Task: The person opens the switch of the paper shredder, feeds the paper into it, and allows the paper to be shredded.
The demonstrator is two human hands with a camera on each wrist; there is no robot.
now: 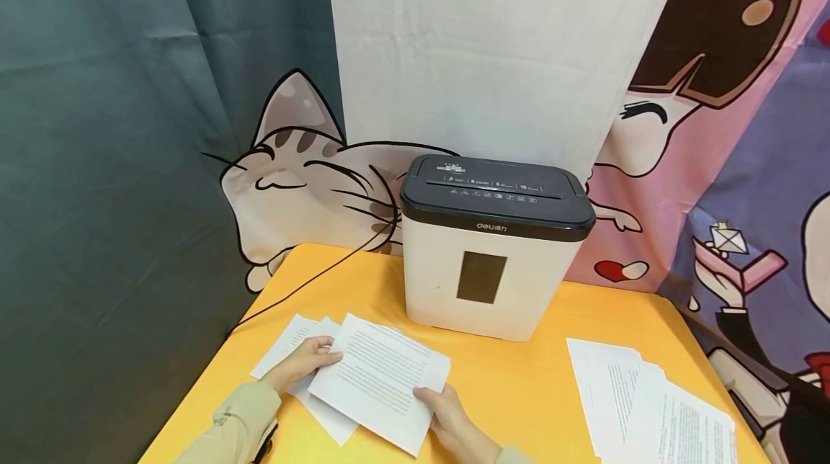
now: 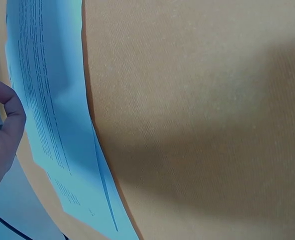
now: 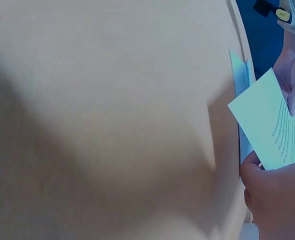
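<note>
My right hand point(image 1: 450, 417) grips the lower right edge of a printed sheet of paper point(image 1: 382, 377), its thumb on top. The left hand point(image 1: 303, 363) pinches the same sheet at its left edge. Tilted, the sheet is held above other printed papers point(image 1: 285, 345) lying on the table. In the right wrist view, both hands are at the sheet point(image 3: 272, 120). The left wrist view catches the curled left fingers point(image 2: 10, 110) beside the lying papers point(image 2: 62, 110). Behind the hands stands a white paper shredder point(image 1: 428, 269) with a dark lid and a narrow feed slot.
Several printed sheets point(image 1: 687, 413) lie spread at the right of the yellow table point(image 1: 519, 406). A black cord point(image 1: 305, 282) runs from behind the shredder to the left edge. Printed curtains point(image 1: 486, 46) hang around the table.
</note>
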